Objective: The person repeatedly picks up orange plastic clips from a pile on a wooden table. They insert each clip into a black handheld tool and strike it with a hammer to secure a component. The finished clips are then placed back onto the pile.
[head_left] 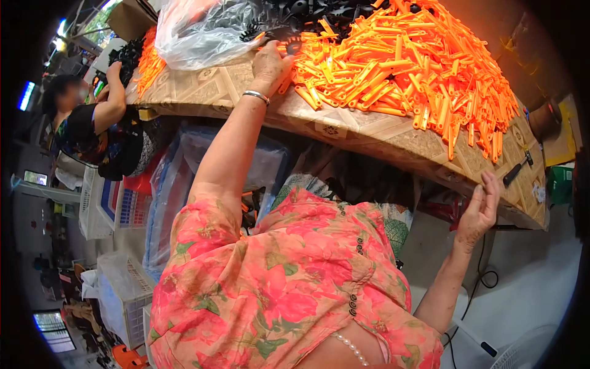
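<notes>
My left hand (270, 66), a silver bangle at its wrist, reaches over the table's front edge with its fingers curled around an orange plastic handle (285, 83), partly hidden by the hand. Right by its fingertips is a black toothed piece (294, 45); whether it is joined to the handle I cannot tell. A large heap of orange handles (418, 74) spreads to the right of this hand, with black plastic parts (307, 8) behind. My right hand (481, 212) is raised beside the table's right front edge, fingers stretched out and holding nothing.
The table (344, 126) has a patterned brown cover. A clear plastic bag (193, 37) lies on it at the left, and a small black-handled hammer (518, 169) at the right. Another person (92, 126) works at the far left. A plastic-lined blue crate (169, 197) stands below.
</notes>
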Action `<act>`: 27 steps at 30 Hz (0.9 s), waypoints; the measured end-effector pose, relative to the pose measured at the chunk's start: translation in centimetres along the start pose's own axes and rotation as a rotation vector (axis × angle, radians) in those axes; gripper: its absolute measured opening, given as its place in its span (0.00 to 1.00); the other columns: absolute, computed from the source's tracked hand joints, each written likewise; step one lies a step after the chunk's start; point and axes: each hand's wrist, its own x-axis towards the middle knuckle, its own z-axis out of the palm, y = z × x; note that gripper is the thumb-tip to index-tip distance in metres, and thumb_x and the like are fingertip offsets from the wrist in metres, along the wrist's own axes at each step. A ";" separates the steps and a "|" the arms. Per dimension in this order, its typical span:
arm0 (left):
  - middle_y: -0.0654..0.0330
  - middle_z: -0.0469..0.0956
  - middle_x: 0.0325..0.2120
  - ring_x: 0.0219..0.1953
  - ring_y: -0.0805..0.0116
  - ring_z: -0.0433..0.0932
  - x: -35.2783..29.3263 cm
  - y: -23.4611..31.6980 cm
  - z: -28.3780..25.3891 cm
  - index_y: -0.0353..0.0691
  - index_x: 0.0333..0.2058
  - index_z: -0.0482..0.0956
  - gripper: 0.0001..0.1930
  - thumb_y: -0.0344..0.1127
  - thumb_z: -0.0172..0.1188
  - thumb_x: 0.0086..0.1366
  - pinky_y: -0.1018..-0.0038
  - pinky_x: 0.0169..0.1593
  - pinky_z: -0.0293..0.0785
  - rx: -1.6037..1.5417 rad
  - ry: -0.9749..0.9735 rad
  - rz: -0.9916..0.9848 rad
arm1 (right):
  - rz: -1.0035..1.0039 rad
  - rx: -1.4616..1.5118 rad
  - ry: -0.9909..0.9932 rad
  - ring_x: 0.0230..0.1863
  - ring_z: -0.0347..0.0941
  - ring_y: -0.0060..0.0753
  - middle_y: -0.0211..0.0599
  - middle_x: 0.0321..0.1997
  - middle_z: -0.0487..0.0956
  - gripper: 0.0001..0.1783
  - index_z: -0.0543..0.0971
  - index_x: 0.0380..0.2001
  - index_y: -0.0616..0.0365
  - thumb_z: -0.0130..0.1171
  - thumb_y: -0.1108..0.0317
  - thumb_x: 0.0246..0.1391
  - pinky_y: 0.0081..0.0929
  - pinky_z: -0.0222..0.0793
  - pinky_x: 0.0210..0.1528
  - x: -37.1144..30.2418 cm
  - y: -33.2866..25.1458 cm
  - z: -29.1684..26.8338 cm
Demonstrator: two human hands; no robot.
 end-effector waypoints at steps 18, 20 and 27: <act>0.61 0.80 0.32 0.33 0.73 0.79 -0.7 2.3 -2.0 0.32 0.43 0.78 0.11 0.21 0.56 0.61 0.80 0.39 0.75 -1.067 -0.015 -0.151 | -0.106 -0.627 -0.159 0.41 0.73 0.45 0.36 0.42 0.77 0.15 0.81 0.40 0.56 0.64 0.62 0.50 0.39 0.70 0.46 2.2 -2.2 5.1; 0.58 0.80 0.33 0.35 0.71 0.79 -3.3 4.2 -3.4 0.31 0.43 0.77 0.11 0.22 0.57 0.62 0.78 0.41 0.76 -1.303 -0.083 -0.204 | -0.043 -0.666 -0.210 0.40 0.74 0.44 0.36 0.41 0.78 0.13 0.81 0.39 0.55 0.63 0.62 0.51 0.40 0.70 0.44 2.6 -2.3 5.8; 0.48 0.78 0.44 0.43 0.62 0.81 -13.9 13.9 -5.5 0.31 0.46 0.71 0.13 0.30 0.56 0.66 0.71 0.46 0.80 -1.704 -0.575 -0.509 | 0.192 -0.349 -0.090 0.27 0.78 0.32 0.36 0.29 0.82 0.09 0.80 0.35 0.58 0.62 0.65 0.55 0.29 0.73 0.31 2.3 -2.0 5.6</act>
